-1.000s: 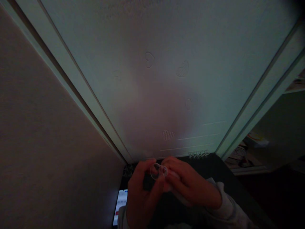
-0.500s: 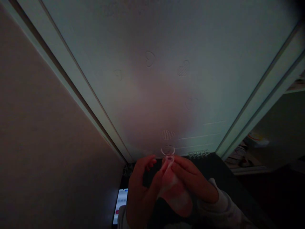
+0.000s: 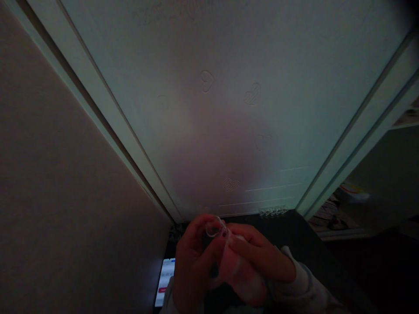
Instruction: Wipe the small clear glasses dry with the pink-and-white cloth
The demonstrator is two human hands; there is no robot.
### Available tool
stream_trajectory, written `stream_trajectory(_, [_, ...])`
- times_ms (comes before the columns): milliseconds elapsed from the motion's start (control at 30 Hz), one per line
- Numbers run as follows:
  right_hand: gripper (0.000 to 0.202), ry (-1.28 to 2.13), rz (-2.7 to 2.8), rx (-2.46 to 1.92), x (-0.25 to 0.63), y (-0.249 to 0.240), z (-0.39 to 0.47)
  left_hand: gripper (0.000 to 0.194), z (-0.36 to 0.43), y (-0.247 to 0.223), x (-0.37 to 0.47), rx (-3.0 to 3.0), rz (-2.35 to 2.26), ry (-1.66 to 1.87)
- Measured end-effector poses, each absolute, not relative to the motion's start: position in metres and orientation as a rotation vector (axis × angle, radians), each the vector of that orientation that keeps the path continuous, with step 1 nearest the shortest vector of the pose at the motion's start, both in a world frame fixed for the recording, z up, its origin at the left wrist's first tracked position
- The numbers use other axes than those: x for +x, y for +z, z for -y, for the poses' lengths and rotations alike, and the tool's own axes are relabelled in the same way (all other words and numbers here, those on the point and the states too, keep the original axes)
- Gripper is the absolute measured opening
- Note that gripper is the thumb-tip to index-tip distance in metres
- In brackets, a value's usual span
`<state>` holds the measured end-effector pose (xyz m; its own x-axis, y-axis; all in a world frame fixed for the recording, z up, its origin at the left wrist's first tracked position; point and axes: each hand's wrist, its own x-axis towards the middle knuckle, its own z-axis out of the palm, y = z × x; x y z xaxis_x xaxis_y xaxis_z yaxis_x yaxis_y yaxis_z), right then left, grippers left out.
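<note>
A soft pink-and-white pouch-like thing [image 3: 240, 272] hangs between my hands at the lower middle of the head view. Its narrow top is gathered, with a thin clear loop [image 3: 209, 230] sticking out to the left. My left hand [image 3: 195, 259] curls its thumb and forefinger around this loop and the gathered top. Thumb and fingers of my right hand [image 3: 262, 250] pinch the neck from the right side. Dim light blurs the exact kind of the thing, and my fingers partly hide its top.
Beneath my hands is a dark tabletop [image 3: 288, 235]. A lit phone [image 3: 163, 283] lies left of my left wrist. A shiny clear coil-like strip [image 3: 273, 212] rests by the white panel [image 3: 209, 131] with embossed hearts. Shelves with things [image 3: 353, 192] stand at the right.
The clear loop stood upright above the pouch's neck and now tips left into my left hand's fingers. My left hand has closed in on it, and both hands sit closer together.
</note>
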<state>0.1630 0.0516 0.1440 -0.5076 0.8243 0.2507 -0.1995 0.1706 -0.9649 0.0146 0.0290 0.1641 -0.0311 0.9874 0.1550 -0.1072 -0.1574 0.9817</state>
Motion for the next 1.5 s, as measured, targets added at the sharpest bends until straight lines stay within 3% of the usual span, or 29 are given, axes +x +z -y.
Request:
stream_trajectory(633, [0.037, 1.918, 1.140, -0.451, 0.159, 0.144, -0.048, 0.027, -0.027, 0.167, 0.012, 1.233, -0.718, 1.297])
stream_trajectory(1100, [0.044, 1.478, 1.506, -0.629, 0.162, 0.146, -0.050, 0.024, -0.027, 0.171, 0.014, 1.347, -1.070, 1.371])
stream_trajectory(1500, [0.029, 1.496, 1.309, -0.679, 0.164, 0.143, -0.052, 0.023, -0.032, 0.161, 0.015, 1.530, -1.152, 1.406])
